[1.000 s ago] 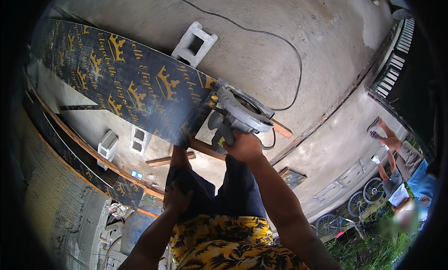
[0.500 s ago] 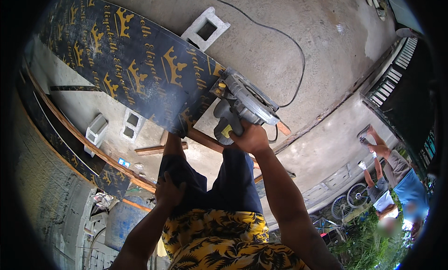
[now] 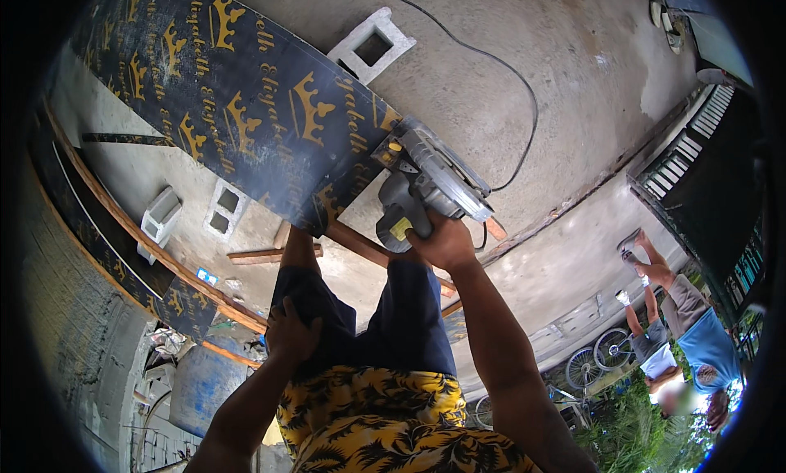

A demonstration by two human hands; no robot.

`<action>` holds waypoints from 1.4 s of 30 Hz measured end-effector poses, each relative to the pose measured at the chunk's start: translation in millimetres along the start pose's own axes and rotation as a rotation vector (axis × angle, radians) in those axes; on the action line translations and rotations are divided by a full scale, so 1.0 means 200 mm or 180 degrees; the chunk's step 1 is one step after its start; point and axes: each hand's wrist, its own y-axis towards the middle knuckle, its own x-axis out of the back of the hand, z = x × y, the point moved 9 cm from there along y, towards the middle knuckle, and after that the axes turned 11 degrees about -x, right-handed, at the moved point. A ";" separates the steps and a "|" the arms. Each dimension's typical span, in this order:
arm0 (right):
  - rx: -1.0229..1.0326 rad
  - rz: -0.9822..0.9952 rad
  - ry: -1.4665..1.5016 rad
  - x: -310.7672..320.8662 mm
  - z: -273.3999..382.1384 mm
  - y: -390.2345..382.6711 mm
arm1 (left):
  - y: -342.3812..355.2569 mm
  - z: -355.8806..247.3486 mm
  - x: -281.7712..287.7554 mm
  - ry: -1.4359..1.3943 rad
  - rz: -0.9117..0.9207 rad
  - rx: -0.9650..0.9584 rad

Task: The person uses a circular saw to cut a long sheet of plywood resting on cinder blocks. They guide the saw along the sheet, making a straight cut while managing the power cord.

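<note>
My right hand [image 3: 444, 242] grips the handle of a grey circular saw [image 3: 426, 178] that sits on the near end of a long black board [image 3: 229, 105] printed with yellow crowns. A black cord [image 3: 499, 64] runs from the saw across the concrete floor. My left hand [image 3: 292, 334] rests on my left thigh, on dark blue shorts, fingers spread. My foot presses on the board's edge beside the saw. A wooden batten [image 3: 368, 248] lies under the board's end.
Hollow concrete blocks lie on the floor: one beyond the board [image 3: 372, 43], two at the left [image 3: 223, 211]. Another printed board [image 3: 123, 252] and planks lean along the left wall. Two other people [image 3: 679, 326] and bicycles [image 3: 598, 358] are at the right.
The view has shifted closer to the board and saw. My right hand keeps hold of the saw; my left hand stays on my thigh.
</note>
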 end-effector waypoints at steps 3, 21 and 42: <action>-0.0008 0.0031 -0.0023 0.00 0.00 0.01 | 0.00 0.00 -0.01 -0.0021 0.0006 -0.0012; 0.0234 -0.0122 0.0073 -0.01 0.07 0.02 | 0.01 0.04 -0.02 -0.0090 0.0043 -0.0081; 0.0297 -0.0111 0.0161 -0.03 0.07 0.03 | 0.01 0.05 0.00 -0.0183 -0.0014 -0.0138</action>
